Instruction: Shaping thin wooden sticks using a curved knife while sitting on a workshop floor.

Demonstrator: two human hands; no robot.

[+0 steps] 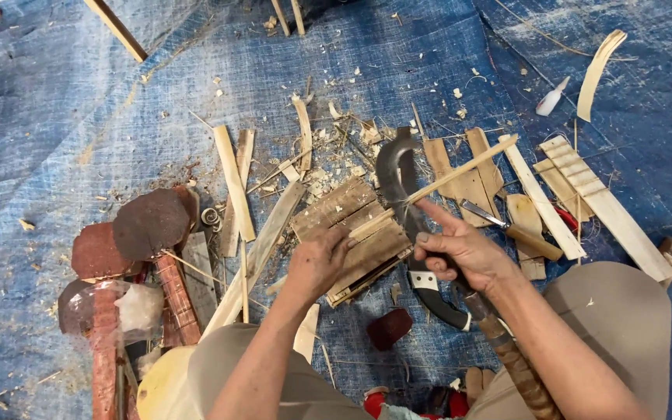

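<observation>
My right hand (460, 250) grips the handle of a large curved dark blade (395, 167), forefinger stretched along it. The blade's edge rests against a thin pale bamboo strip (468, 165) that runs from the upper right down to my left hand (316, 260). That hand is closed around the strip's near end and presses it on a small block of stacked wooden slats (367, 253) lying on the blue tarp (64, 132).
Bamboo slats (234, 183) and shavings litter the tarp. A small knife (507, 225) lies right of the blade, a notched slat (604, 204) farther right. Reddish-brown discs (149, 223) and a plastic-wrapped bundle (114, 311) sit at left. My knees frame the bottom.
</observation>
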